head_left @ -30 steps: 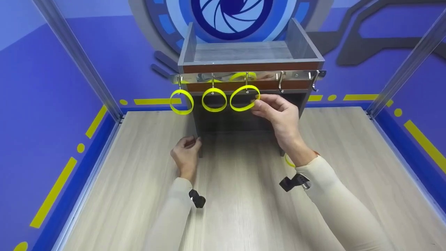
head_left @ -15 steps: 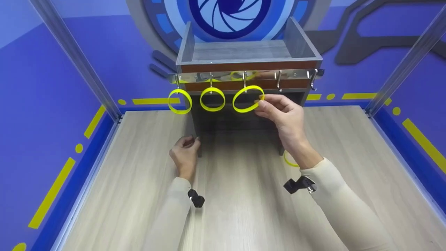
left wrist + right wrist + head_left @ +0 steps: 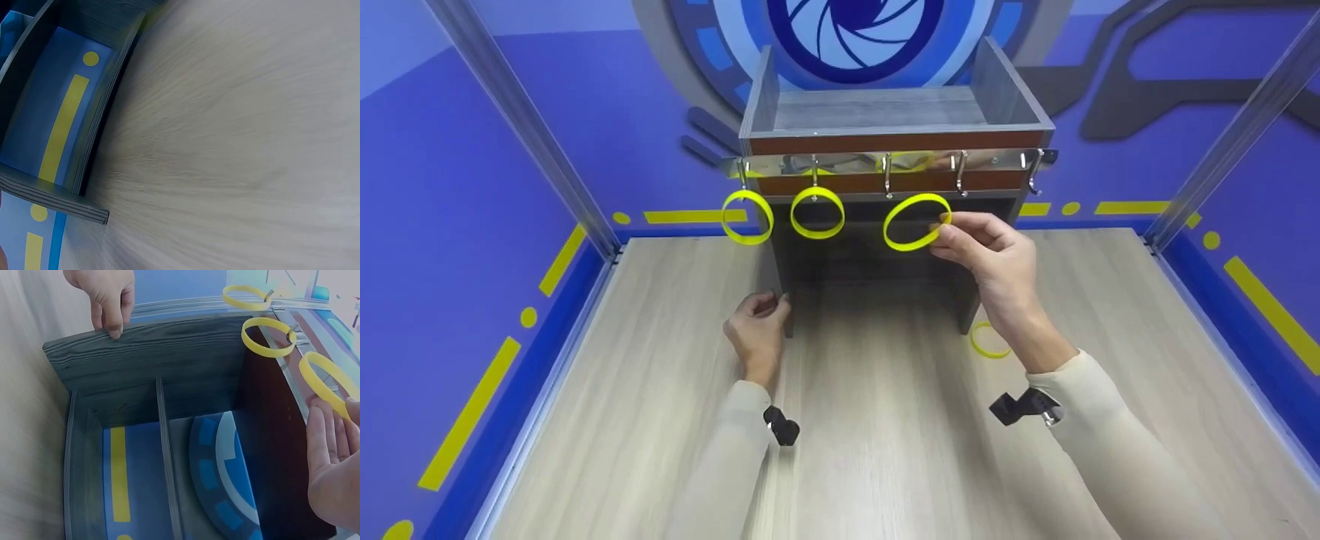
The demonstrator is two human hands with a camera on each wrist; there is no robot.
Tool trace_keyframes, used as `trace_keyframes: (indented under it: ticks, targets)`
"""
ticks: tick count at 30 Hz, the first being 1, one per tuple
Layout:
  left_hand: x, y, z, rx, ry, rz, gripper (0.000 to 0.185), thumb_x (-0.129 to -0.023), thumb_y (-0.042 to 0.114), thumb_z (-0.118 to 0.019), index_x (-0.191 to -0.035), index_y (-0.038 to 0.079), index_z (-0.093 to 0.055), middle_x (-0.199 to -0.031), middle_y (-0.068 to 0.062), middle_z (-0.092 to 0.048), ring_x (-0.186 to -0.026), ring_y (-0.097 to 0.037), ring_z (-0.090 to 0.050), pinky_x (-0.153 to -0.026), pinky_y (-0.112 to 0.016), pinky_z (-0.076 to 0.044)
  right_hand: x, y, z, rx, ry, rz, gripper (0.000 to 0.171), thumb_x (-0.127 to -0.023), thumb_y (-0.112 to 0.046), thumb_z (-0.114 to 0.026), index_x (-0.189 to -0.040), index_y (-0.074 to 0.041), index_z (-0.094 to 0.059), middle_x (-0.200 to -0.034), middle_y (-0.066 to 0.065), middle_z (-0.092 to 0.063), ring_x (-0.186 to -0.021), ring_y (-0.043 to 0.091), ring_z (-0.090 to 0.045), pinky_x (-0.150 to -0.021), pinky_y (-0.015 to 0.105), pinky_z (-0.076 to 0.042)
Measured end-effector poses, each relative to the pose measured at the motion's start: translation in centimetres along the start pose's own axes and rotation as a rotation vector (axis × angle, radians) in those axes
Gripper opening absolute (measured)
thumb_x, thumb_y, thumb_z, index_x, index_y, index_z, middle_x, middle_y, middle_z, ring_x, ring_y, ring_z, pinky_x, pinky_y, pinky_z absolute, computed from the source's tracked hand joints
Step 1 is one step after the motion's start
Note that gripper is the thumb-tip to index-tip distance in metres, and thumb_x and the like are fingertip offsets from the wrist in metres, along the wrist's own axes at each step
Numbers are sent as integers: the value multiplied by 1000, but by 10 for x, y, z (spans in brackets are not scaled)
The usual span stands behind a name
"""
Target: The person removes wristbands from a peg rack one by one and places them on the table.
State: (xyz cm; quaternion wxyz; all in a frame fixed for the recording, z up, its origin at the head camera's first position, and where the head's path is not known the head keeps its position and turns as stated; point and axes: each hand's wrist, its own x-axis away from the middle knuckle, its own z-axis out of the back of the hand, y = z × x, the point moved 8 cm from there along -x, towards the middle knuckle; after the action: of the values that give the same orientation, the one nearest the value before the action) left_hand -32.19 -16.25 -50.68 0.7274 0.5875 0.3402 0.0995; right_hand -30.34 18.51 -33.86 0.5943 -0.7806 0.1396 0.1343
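Note:
My right hand (image 3: pixel 997 262) pinches a thin yellow ring (image 3: pixel 913 247) by its right side, between thumb and fingers. That ring is below and right of the third hook (image 3: pixel 887 176), apart from it in the head view. Two like rings hang at the left, one ring (image 3: pixel 746 241) on the first hook and another ring (image 3: pixel 818 236) on the second. My left hand (image 3: pixel 757 330) grips the front edge of the left side panel of a grey wooden shelf unit (image 3: pixel 163 343); the right wrist view shows its fingers on that edge. The left wrist view shows mostly tabletop.
A metal hook rail (image 3: pixel 997 160) runs across the unit's front, with bare hooks at the right. Another yellow ring (image 3: pixel 990 355) lies on the wooden table (image 3: pixel 855 450) by the unit's right foot. Blue patterned walls (image 3: pixel 555 150) enclose the table.
The right hand has drawn the ring from the third hook, moving right and slightly down. More of the ring on the table shows. My left hand keeps its place on the panel.

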Motion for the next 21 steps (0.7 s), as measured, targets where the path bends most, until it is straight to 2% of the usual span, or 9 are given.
trace_keyframes:
  ticks: [10,17,21]
  targets:
    - [0,0,1,-6,0,-43,13,-79,3,-88,-86,-2,-78,-84,-12,-78,-75,-29,-79,-67,-19,-61,7,7,20,60,31,-49,40,-93,-4,-82,-122,18,-65,-108,21,-76,-93,32,-76,-93,45,-61]
    - [0,-2,0,0,-2,-15,15,-79,4,-89,-87,-2,-78,-84,-13,-78,-75,-28,-78,-67,-19,-61,10,16,39,52,60,-61,29,-93,-2,-81,-116,13,-69,-105,21,-77,-91,31,-77,-90,44,-62]
    - [0,-2,-1,13,0,-7,15,-78,3,-89,-87,-2,-79,-84,-13,-78,-75,-30,-78,-66,-18,-60,13,22,53,82,72,-78,30,-94,-4,-81,-117,11,-69,-104,18,-77,-90,27,-77,-90,42,-62]
